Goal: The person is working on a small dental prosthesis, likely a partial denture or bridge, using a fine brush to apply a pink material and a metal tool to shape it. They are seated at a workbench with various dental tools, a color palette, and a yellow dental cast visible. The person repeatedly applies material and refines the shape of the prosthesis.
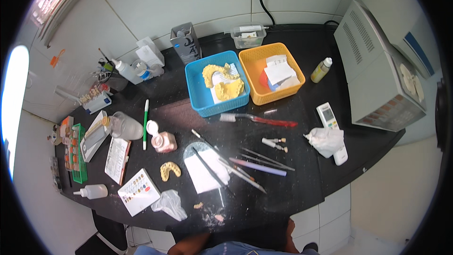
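Observation:
At the lower edge my left forearm (188,245) reaches in below the bench edge; its hand is hidden. Farther right, part of my right hand or wrist (289,235) shows just under the bench, its fingers not distinguishable. Neither touches anything I can make out. Nearest on the black bench (278,198) lie a small pink piece (219,217), a tan piece (198,205) and scattered white powder. Behind them, a round glass slab carries white paper (200,179) with a thin dark tool and brushes across it. A yellowish dental cast (170,171) rests to the left.
A blue basket (219,110) with dental casts stands beside an orange basket (278,97) holding papers. An open pink jar (164,142), a shade palette (139,192) and bottles occupy the left. A toothbrush (257,119), crumpled tissue (326,142), remote (339,156) and grey machine (377,75) are rightward.

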{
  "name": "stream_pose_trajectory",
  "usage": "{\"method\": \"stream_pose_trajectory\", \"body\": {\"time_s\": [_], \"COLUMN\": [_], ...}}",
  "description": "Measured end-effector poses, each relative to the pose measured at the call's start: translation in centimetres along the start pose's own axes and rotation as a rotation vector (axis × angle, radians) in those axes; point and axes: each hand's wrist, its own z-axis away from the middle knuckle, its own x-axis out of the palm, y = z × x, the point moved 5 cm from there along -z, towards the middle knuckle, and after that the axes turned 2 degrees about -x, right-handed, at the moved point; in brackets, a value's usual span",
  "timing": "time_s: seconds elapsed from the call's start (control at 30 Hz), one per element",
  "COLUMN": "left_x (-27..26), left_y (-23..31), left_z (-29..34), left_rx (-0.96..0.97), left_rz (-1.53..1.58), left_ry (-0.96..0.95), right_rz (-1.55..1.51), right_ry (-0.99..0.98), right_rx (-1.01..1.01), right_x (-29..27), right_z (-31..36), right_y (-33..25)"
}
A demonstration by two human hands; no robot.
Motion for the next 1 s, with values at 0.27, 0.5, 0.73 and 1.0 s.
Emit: {"method": "stream_pose_trajectory", "body": {"time_s": [0.27,0.5,0.73,1.0], "left_x": [9.3,9.1,8.7,8.5], "left_y": [0.8,1.1,-2.3,-7.4], "left_z": [-5.5,-3.7,-3.3,-5.2], "left_rx": [0.039,0.126,0.217,0.058], "left_rz": [-0.144,-0.177,-0.383,-0.421], "left_ry": [-0.279,0.122,0.023,-0.533], "right_rz": [-0.012,-0.180,-0.182,-0.195], "right_ry": [0.071,0.134,0.165,0.099], "right_rx": [-0.094,-0.221,-0.256,-0.178], "right_x": [-2.2,-3.0,-4.3,-5.6], "right_z": [-4.7,-4.9,-0.2,7.2], "right_y": [-5.2,-6.0,-5.3,-1.6]}}
